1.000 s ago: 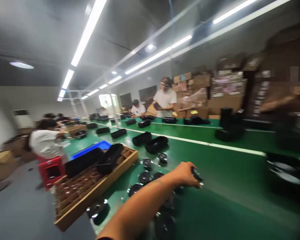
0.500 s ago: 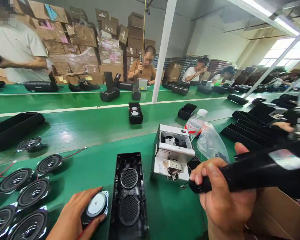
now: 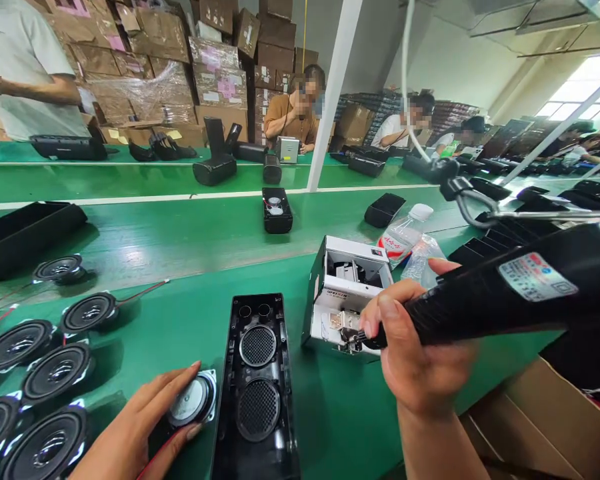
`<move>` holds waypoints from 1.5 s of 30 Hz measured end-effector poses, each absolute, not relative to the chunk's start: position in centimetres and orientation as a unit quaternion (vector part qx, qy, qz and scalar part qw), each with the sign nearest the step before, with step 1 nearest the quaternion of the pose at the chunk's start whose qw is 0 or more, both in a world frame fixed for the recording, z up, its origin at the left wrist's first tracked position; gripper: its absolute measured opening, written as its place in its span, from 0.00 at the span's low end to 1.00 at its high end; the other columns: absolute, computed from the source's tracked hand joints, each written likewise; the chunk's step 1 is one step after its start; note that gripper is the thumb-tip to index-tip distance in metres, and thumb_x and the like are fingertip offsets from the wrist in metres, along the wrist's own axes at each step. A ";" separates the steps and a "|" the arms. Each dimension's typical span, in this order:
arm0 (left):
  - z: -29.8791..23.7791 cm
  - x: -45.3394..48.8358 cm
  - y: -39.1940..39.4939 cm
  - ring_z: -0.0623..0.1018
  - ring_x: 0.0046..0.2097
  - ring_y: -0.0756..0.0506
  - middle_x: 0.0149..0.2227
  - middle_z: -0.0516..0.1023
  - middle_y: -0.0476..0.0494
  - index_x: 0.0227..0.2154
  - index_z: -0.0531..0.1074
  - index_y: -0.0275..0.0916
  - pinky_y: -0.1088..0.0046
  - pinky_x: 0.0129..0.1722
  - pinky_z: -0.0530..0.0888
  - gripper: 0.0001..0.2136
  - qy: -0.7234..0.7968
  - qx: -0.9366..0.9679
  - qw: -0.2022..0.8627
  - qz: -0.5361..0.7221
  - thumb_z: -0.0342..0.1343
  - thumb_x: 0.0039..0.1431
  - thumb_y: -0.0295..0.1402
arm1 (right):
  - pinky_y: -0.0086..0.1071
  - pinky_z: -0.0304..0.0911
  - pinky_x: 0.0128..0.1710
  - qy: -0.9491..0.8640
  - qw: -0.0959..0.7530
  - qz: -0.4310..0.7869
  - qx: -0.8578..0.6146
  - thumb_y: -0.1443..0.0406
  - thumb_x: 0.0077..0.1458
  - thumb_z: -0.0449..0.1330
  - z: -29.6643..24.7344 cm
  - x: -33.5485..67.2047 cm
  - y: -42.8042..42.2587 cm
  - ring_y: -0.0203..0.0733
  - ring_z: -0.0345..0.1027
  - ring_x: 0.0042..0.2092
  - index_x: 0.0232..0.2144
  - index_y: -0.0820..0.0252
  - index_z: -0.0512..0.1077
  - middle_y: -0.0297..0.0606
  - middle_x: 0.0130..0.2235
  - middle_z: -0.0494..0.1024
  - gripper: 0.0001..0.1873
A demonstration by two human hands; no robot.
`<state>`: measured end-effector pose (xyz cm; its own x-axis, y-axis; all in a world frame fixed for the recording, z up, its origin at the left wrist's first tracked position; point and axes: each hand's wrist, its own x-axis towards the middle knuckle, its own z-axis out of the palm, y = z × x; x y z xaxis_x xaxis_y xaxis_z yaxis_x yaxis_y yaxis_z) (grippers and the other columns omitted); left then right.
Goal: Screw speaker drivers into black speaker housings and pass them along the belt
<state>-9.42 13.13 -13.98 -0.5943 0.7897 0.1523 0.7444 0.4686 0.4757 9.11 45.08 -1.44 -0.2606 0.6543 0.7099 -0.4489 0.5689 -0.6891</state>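
My left hand [image 3: 140, 420] is closed around the rim of a loose speaker driver [image 3: 191, 400], which lies magnet side up with a red wire trailing under my fingers. Just to its right stands an open black speaker housing [image 3: 257, 372] with two round grilles. In my right hand [image 3: 423, 363] is a black electric screwdriver [image 3: 473, 310] with a label on its body, hanging from a metal hook and cable. Its front end reaches the outlet of a white screw feeder [image 3: 325, 297]; the bit's exact contact is hidden by my fingers.
Several speaker drivers [image 3: 55, 370] lie cone up at the left. Behind the feeder are a plastic bottle [image 3: 405, 230] and a clear bag [image 3: 425, 257]. A cardboard box [image 3: 525, 413] stands lower right. Another housing [image 3: 277, 212] sits farther back; co-workers are across the bench.
My right hand has brought the screwdriver left, its front end now at the feeder's outlet. The left hand still holds the speaker driver beside the housing. The camera view has shifted slightly.
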 end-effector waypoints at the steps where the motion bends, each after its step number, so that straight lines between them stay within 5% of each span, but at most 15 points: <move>1: -13.7 -9.4 13.3 0.85 0.61 0.37 0.67 0.80 0.51 0.72 0.68 0.63 0.60 0.61 0.84 0.25 0.855 0.446 0.041 0.263 0.58 0.74 0.49 | 0.35 0.71 0.27 -0.650 0.603 0.456 -0.077 0.72 0.67 0.66 -1.4 9.0 45.1 0.36 0.68 0.24 0.61 0.52 0.65 0.22 0.29 0.75 0.25; 6: -10.8 -9.0 14.4 0.90 0.47 0.38 0.52 0.88 0.48 0.60 0.80 0.55 0.68 0.45 0.88 0.20 0.840 0.438 0.056 0.317 0.62 0.69 0.50 | 0.33 0.71 0.28 -0.653 0.594 0.461 -0.091 0.71 0.67 0.68 -1.2 9.4 44.8 0.35 0.68 0.24 0.58 0.51 0.67 0.22 0.28 0.75 0.22; 10: -7.2 -8.4 15.1 0.88 0.37 0.41 0.46 0.89 0.48 0.56 0.82 0.51 0.74 0.27 0.83 0.19 0.839 0.408 0.069 0.354 0.63 0.67 0.50 | 0.30 0.69 0.20 -0.654 0.448 0.584 -0.178 0.63 0.67 0.72 -1.3 10.4 44.0 0.36 0.67 0.21 0.61 0.51 0.70 0.25 0.29 0.74 0.25; 13: -4.6 -8.2 16.2 0.87 0.39 0.40 0.45 0.88 0.48 0.58 0.81 0.53 0.75 0.20 0.78 0.20 0.836 0.383 0.062 0.388 0.64 0.67 0.52 | 0.31 0.69 0.18 -0.644 0.391 0.627 -0.197 0.59 0.66 0.73 -1.2 10.7 42.9 0.36 0.67 0.20 0.66 0.49 0.67 0.27 0.30 0.74 0.31; 15: -3.2 -8.2 17.7 0.87 0.44 0.38 0.47 0.87 0.47 0.59 0.80 0.55 0.71 0.28 0.82 0.20 0.821 0.404 0.070 0.397 0.65 0.67 0.51 | 0.32 0.69 0.19 -0.627 0.430 0.628 -0.164 0.61 0.68 0.71 -0.5 10.0 42.2 0.37 0.66 0.21 0.68 0.47 0.66 0.26 0.28 0.72 0.31; 17: -2.3 -8.0 19.6 0.85 0.49 0.37 0.49 0.87 0.47 0.59 0.79 0.54 0.59 0.46 0.85 0.18 0.796 0.464 0.077 0.380 0.65 0.68 0.45 | 0.33 0.70 0.21 -0.604 0.498 0.609 -0.127 0.64 0.69 0.69 0.4 8.5 41.4 0.37 0.65 0.22 0.68 0.44 0.67 0.25 0.28 0.70 0.29; 19: -1.9 -7.8 21.9 0.83 0.51 0.36 0.50 0.86 0.46 0.59 0.78 0.51 0.43 0.64 0.76 0.18 0.778 0.528 0.084 0.332 0.65 0.67 0.36 | 0.34 0.70 0.25 -0.576 0.563 0.584 -0.102 0.66 0.71 0.66 1.1 6.5 40.8 0.36 0.64 0.24 0.68 0.41 0.68 0.25 0.28 0.69 0.28; 21: -2.0 -7.5 23.9 0.82 0.51 0.35 0.49 0.85 0.45 0.57 0.78 0.46 0.33 0.70 0.65 0.19 0.777 0.560 0.102 0.268 0.65 0.63 0.29 | 0.34 0.70 0.27 -0.551 0.606 0.567 -0.093 0.67 0.72 0.65 1.5 4.5 40.5 0.36 0.63 0.25 0.68 0.41 0.66 0.24 0.29 0.69 0.28; 30: -3.8 -7.9 27.3 0.78 0.59 0.33 0.52 0.85 0.42 0.52 0.79 0.40 0.34 0.75 0.55 0.20 0.823 0.518 0.162 0.167 0.64 0.58 0.21 | 0.36 0.71 0.25 -0.578 0.615 0.534 -0.054 0.72 0.69 0.64 -1.3 0.7 41.0 0.37 0.67 0.24 0.69 0.52 0.60 0.22 0.30 0.75 0.32; 37: -4.4 -8.3 27.3 0.77 0.60 0.32 0.53 0.85 0.42 0.54 0.79 0.41 0.34 0.73 0.58 0.20 0.823 0.512 0.181 0.167 0.61 0.59 0.22 | 0.35 0.72 0.28 -0.630 0.567 0.526 -0.062 0.72 0.74 0.61 -3.4 0.2 41.2 0.34 0.69 0.27 0.72 0.42 0.63 0.24 0.34 0.73 0.32; 45: -4.6 -8.2 27.2 0.77 0.59 0.32 0.55 0.85 0.42 0.53 0.77 0.40 0.38 0.69 0.62 0.17 0.822 0.510 0.177 0.183 0.61 0.61 0.23 | 0.35 0.76 0.31 -0.643 0.557 0.521 -0.062 0.71 0.74 0.61 -4.6 -0.3 41.3 0.35 0.71 0.28 0.72 0.43 0.62 0.26 0.34 0.74 0.31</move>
<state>-8.22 27.19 -4.58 -0.4172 0.9027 -0.1053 0.7732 0.4134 0.4809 -0.32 41.30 -4.57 -0.3714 0.6607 0.6523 -0.5012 0.4487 -0.7399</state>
